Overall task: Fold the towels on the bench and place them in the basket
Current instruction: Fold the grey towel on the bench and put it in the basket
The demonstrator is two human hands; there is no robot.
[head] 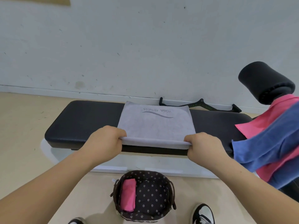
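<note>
Left hand (103,139), right hand (205,147), pinching plush grey towel (155,126)

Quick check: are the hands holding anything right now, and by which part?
Yes. Both grip the grey towel on the bench by its near folded edge: the left hand at the near-left corner, the right hand at the near-right corner.

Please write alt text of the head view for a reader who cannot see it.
The left hand and right hand each grip a near corner of a grey towel on a black bench. A pink towel and a blue towel hang at the bench's right end; a patterned basket on the floor holds a folded pink towel.
</note>
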